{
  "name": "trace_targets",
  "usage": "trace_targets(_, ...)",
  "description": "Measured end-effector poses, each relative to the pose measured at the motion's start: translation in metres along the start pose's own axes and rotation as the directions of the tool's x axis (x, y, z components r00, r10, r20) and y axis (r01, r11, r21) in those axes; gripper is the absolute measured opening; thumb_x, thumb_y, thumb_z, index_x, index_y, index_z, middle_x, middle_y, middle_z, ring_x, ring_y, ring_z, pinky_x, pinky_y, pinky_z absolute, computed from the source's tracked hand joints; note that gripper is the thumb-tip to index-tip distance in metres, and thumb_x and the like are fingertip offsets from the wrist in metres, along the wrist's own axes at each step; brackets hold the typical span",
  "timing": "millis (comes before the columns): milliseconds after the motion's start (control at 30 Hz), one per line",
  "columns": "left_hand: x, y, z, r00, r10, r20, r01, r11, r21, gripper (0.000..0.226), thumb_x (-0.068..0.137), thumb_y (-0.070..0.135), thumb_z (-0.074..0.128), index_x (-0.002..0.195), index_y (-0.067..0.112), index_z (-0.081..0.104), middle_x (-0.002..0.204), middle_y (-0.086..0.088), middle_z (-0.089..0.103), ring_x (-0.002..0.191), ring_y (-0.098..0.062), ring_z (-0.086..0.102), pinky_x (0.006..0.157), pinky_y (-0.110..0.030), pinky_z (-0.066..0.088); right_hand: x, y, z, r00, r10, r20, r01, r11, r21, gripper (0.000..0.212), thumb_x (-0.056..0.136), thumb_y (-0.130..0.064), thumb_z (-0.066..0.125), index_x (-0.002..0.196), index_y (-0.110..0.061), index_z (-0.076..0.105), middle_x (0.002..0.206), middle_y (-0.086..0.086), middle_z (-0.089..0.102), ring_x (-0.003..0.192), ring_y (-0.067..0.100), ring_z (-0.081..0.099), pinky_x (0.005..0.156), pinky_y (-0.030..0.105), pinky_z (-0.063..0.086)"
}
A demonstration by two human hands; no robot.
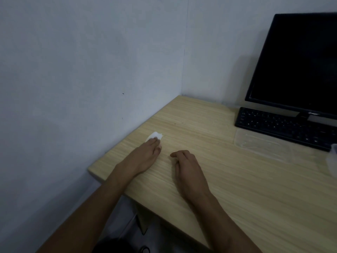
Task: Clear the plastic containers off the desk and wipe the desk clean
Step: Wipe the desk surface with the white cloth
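2 bare forearms, no sleeves, no jewellery.

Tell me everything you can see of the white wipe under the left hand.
The white wipe is a small crumpled wad, paper or cloth by its look, lying flat on the wooden desk near its left edge by the wall. The left hand presses it down with straight fingers that cover its near part; only the far part shows.
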State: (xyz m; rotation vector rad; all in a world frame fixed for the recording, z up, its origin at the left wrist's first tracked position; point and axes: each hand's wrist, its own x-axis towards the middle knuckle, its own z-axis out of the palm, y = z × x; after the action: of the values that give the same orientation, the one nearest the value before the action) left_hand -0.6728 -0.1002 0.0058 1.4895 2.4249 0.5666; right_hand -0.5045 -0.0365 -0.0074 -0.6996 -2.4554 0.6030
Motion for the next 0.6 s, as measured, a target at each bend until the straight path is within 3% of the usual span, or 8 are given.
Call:
trace_targets(133,-0.03,-0.003,0.009,0.999,0.048,-0.024,-0.047,0.997,0.058,0.051,0.105,0.033,0.029,0.151,0.013,0.025,0.16,0.003,0.015,0.146,-0.005,0.011,0.11,-0.013,0.003,-0.002,0.0,-0.003,1.0,0.016,-0.003,-0.016,1.0,0.002,0.034,0.101,-0.013,0.035,0.13,-0.019,0.052,0.128,-0.005,0.05,0.114,0.008,0.043,0.091,0.019,0.036)
trace_targets(267,-0.039,-0.024,-0.01,0.998,-0.063,-0.003,0.063,0.997,0.043,0.051,0.104,0.035,0.027,0.151,0.015,0.025,0.159,0.006,0.016,0.145,-0.002,0.013,0.113,-0.017,0.007,-0.003,0.001,-0.004,1.0,0.013,0.003,-0.013,1.0,0.013,0.034,0.101,-0.013,0.035,0.129,-0.019,0.053,0.128,-0.005,0.05,0.115,0.008,0.043,0.093,0.019,0.034)
trace_targets(433,-0.031,-0.04,-0.026,0.982,-0.182,-0.055,0.185,0.981,0.058,0.05,0.105,0.03,0.027,0.151,0.008,0.024,0.16,-0.002,0.017,0.146,-0.009,0.013,0.113,-0.019,0.004,-0.002,0.0,-0.003,1.0,0.014,0.002,-0.014,1.0,0.017,0.034,0.1,-0.012,0.035,0.129,-0.018,0.054,0.127,-0.004,0.051,0.115,0.009,0.043,0.093,0.02,0.036)
trace_targets(533,-0.04,-0.038,-0.021,0.986,-0.155,-0.055,0.157,0.987,0.033,0.05,0.105,0.032,0.028,0.151,0.012,0.026,0.159,0.001,0.017,0.146,-0.008,0.015,0.115,-0.021,0.007,-0.002,0.0,-0.002,1.0,0.006,0.005,-0.006,1.0,0.012,0.035,0.101,-0.012,0.035,0.129,-0.018,0.053,0.128,-0.005,0.051,0.115,0.008,0.042,0.092,0.019,0.035)
trace_targets(600,-0.052,-0.038,-0.012,0.994,-0.091,-0.052,0.094,0.994,0.058,0.049,0.105,0.031,0.029,0.151,0.014,0.026,0.159,0.004,0.018,0.145,-0.005,0.015,0.112,-0.014,0.006,-0.002,0.0,-0.003,1.0,0.005,0.013,-0.005,1.0,0.003,0.035,0.101,-0.013,0.034,0.13,-0.019,0.052,0.128,-0.005,0.05,0.115,0.008,0.042,0.091,0.017,0.033)
